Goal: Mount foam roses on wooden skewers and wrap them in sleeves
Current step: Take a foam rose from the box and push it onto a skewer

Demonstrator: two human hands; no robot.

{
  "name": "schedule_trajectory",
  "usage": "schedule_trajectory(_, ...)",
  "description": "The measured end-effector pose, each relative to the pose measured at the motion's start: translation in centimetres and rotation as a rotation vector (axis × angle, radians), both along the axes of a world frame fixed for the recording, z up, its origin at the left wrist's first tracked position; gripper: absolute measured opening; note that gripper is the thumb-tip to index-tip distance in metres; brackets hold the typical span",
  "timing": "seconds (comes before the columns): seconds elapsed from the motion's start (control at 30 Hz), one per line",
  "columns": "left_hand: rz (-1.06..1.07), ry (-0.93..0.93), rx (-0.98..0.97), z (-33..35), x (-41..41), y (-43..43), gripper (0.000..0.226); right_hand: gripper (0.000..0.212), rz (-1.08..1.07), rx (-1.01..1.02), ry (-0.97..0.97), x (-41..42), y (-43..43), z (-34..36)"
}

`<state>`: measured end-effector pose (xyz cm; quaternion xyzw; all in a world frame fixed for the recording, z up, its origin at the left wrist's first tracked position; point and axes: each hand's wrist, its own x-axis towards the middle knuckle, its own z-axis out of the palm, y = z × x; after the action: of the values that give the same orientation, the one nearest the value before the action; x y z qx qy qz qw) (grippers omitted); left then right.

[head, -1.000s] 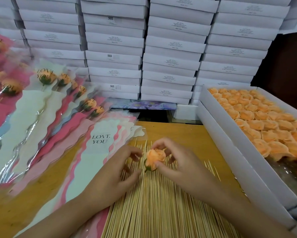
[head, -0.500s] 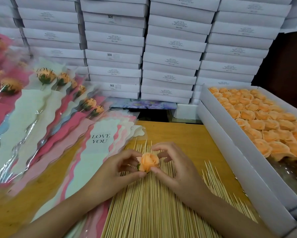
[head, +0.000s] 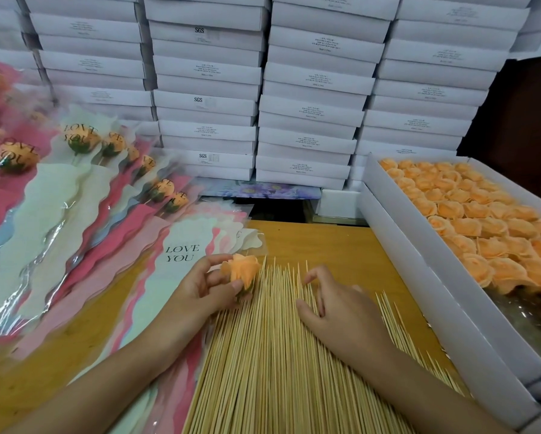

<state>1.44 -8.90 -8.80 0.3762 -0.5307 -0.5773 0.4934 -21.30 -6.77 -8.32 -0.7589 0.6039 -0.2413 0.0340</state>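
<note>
Obs., from beside the table (head: 325, 245):

- Left hand (head: 200, 289): holds one orange foam rose (head: 241, 270). Thumb under the bloom, fingers curled round its back. Green base points down and toward the person; petals face away.
- Rose position: just above the far left edge of the skewers (head: 272, 355), next to the top sleeve. No skewer in it yet.
- Right hand (head: 341, 311): palm down on the skewers, fingers loosely bent, fingertips touching the sticks. Thumb and forefinger stand well apart; grip wide, nothing lifted.
- Skewers: a broad flat layer, points away from the person, between the two forearms.
- Sleeves (head: 175, 277): flat stack left of the skewers, top one pale green with pink, printed "LOVE YOU".
- Wrapped roses (head: 81, 139): fanned out further left, overlapping, each on a stick inside a clear-topped sleeve.
- Box (head: 419, 277): white, open, along the right edge of the table, packed with orange blooms (head: 482, 220) in rows.
- Cartons (head: 206, 70): white, closed, stacked in columns behind the table.
</note>
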Motion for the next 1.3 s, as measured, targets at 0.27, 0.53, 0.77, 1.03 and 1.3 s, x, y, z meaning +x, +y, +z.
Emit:
schedule_trajectory(0.27, -0.007, -0.057, -0.019, 0.2, -0.1, 0.1, 0.051, 0.028, 0.059, 0.058, -0.03, -0.1, 0.0, 0.0)
schedule_trajectory(0.53, -0.012, -0.075, -0.053, -0.1, 0.3, 0.0, 0.036, 0.031, 0.065, 0.044, -0.248, -0.2, -0.2, -0.2)
schedule_trajectory(0.77, -0.013, -0.084, -0.063, 0.0, 0.6, -0.1, 0.05, 0.049, 0.091, 0.116, -0.81, 0.1, -0.3, 1.1)
schedule_trajectory(1.03, 0.003, -0.091, -0.051, 0.0, 0.6, -0.1, 0.049, 0.053, 0.161, 0.266, -1.234, 0.0, -0.3, 2.4)
schedule_trajectory(1.3, 0.0, 0.105, 0.018, 0.1, 0.4, -0.3, 0.037, 0.066, 0.424, 0.616, -1.225, 0.5, 0.7, 2.6)
